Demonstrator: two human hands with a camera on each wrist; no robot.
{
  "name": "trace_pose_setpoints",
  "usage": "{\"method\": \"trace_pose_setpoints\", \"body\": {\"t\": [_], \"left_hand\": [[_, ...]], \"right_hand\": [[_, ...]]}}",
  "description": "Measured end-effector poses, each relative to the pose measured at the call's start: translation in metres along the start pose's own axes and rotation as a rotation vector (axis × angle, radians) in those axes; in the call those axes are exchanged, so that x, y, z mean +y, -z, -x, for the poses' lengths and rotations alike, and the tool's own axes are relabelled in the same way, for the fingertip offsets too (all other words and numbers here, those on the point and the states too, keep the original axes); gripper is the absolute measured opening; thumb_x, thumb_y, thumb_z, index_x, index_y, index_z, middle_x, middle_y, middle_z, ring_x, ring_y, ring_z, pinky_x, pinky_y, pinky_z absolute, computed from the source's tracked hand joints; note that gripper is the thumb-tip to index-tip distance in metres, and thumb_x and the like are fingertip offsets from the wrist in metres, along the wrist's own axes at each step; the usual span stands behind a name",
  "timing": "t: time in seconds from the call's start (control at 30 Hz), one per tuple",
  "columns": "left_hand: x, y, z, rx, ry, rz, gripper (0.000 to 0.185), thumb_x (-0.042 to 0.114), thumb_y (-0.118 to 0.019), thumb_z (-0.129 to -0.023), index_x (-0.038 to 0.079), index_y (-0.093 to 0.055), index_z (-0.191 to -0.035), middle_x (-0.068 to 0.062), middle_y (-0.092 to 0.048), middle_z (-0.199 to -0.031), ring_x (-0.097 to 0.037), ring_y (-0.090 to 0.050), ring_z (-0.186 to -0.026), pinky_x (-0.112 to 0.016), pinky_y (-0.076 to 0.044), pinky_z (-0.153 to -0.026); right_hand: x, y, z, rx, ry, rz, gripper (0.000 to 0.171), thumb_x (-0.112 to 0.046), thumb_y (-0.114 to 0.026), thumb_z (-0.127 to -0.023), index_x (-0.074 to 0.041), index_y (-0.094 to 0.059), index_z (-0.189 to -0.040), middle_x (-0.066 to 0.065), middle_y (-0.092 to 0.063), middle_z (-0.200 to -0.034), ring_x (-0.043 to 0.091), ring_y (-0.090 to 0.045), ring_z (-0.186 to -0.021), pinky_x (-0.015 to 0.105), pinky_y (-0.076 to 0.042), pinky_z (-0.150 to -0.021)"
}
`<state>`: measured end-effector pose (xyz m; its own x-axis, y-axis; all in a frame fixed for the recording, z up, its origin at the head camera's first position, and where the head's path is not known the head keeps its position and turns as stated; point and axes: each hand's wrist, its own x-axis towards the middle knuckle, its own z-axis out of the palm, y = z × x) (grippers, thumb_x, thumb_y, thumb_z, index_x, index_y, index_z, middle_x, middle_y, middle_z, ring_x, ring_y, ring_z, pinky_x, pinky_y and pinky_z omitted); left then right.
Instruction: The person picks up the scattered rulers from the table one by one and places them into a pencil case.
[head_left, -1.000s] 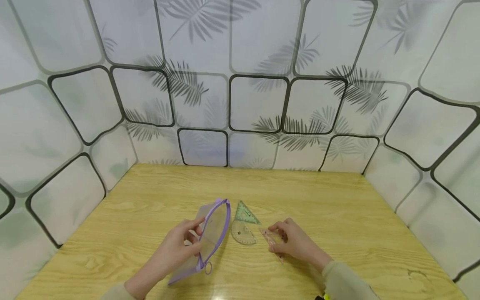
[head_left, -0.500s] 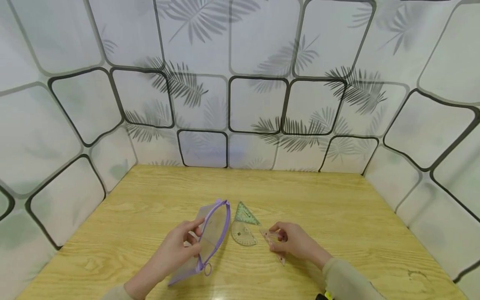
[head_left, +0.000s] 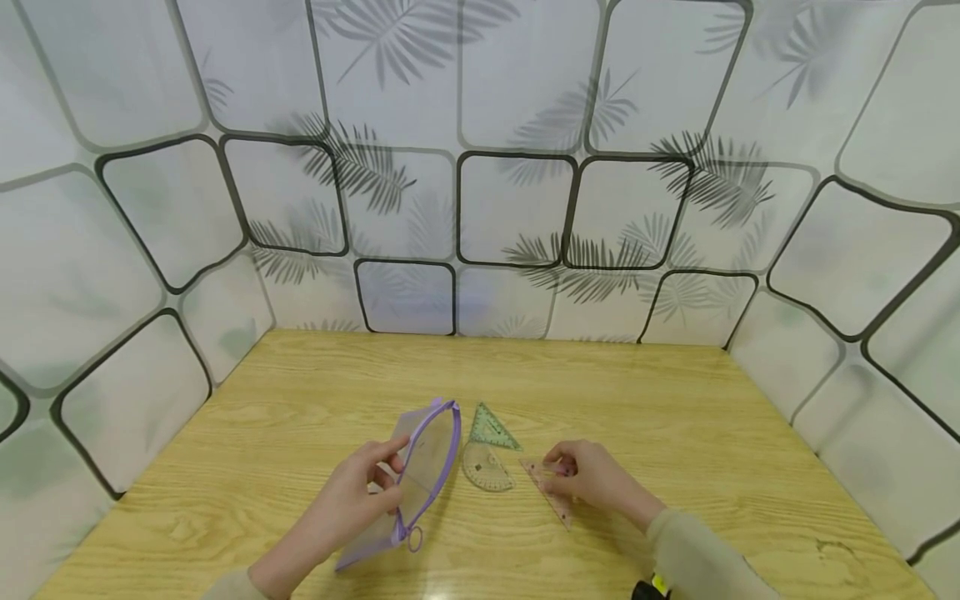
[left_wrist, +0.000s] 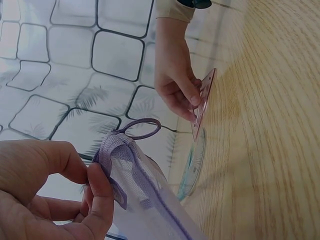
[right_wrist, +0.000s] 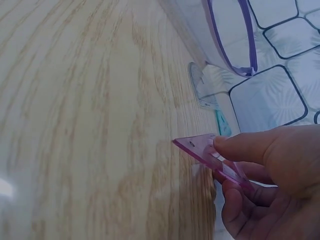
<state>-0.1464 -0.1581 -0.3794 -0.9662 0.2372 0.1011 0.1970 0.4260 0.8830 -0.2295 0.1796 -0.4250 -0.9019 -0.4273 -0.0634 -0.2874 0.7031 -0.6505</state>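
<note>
My left hand (head_left: pixel 348 492) pinches the edge of a translucent mesh zipper pouch (left_wrist: pixel 150 200) with purple trim, its mouth gaping toward the right. A loop hangs from the pouch's near corner. At right, my right hand (head_left: pixel 600 479) grips a pink transparent set square (right_wrist: pixel 195 145) between thumb and fingers. In the right wrist view the set square tilts, one corner pointing out over the wood. Between the hands, a clear protractor (head_left: pixel 487 477) lies on the table, touching or overlapping the lower edge of a green set square (head_left: pixel 489 428).
The wood-grain table (head_left: pixel 300 383) meets a patterned wall covering (head_left: pixel 517 208) at the back and both sides. A small black and yellow object (head_left: pixel 651 588) shows beside the right sleeve at the bottom edge.
My right hand has shifted slightly to the right, and more of the pink set square shows beneath the fingers. The left hand and pouch stay where they were.
</note>
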Motion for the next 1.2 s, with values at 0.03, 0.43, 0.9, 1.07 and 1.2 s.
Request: {"method": "trace_pose_setpoints", "body": {"t": [0.03,0.43,0.9,1.07,1.2], "left_hand": [[0.0003,-0.0002,0.0,0.001,0.005,-0.001,0.066,-0.006,-0.06,-0.078,-0.009,-0.044,-0.143,-0.016,-0.054,-0.106,-0.006,-0.056,-0.074,-0.02,-0.055,-0.056],[-0.0004,-0.0003,0.0006,-0.006,0.001,0.014,0.067,-0.007,-0.06,-0.078,-0.011,-0.043,-0.143,-0.014,-0.053,-0.105,-0.007,-0.055,-0.075,-0.02,-0.056,-0.057],[-0.0002,-0.0004,0.001,-0.008,-0.002,0.019,0.067,-0.006,-0.06,-0.078,-0.011,-0.042,-0.143,-0.015,-0.053,-0.106,-0.006,-0.054,-0.075,-0.023,-0.057,-0.058],[-0.0001,-0.0005,0.0008,-0.011,-0.003,0.012,0.067,-0.006,-0.06,-0.079,-0.011,-0.042,-0.143,-0.014,-0.053,-0.106,-0.006,-0.055,-0.075,-0.022,-0.057,-0.057],[0.0003,-0.001,-0.0003,-0.006,0.001,-0.002,0.066,-0.006,-0.059,-0.078,-0.01,-0.044,-0.143,-0.015,-0.053,-0.105,-0.007,-0.056,-0.076,-0.02,-0.056,-0.057]], "right_hand": [[-0.0004,0.0005,0.0005,0.002,0.0,0.003,0.03,-0.023,-0.076,-0.085,-0.005,-0.07,-0.109,0.0,-0.063,-0.082,0.011,-0.051,-0.067,0.021,-0.042,-0.053],[0.0001,0.0048,0.0046,0.023,-0.006,-0.052,0.01,-0.015,-0.067,-0.091,-0.006,-0.072,-0.093,0.002,-0.067,-0.078,0.011,-0.058,-0.066,0.022,-0.049,-0.052],[0.0017,0.007,0.0023,-0.017,-0.045,-0.173,0.013,-0.011,-0.06,-0.094,-0.003,-0.07,-0.096,0.004,-0.063,-0.07,0.013,-0.057,-0.056,0.027,-0.05,-0.05],[-0.0006,0.0066,0.0038,-0.027,-0.083,-0.226,0.016,-0.009,-0.057,-0.094,-0.001,-0.07,-0.098,0.006,-0.065,-0.071,0.014,-0.061,-0.058,0.029,-0.055,-0.051],[-0.004,0.0069,0.0055,-0.032,-0.112,-0.265,0.017,-0.008,-0.056,-0.093,0.0,-0.07,-0.1,0.008,-0.066,-0.07,0.014,-0.062,-0.057,0.03,-0.058,-0.051]]}}
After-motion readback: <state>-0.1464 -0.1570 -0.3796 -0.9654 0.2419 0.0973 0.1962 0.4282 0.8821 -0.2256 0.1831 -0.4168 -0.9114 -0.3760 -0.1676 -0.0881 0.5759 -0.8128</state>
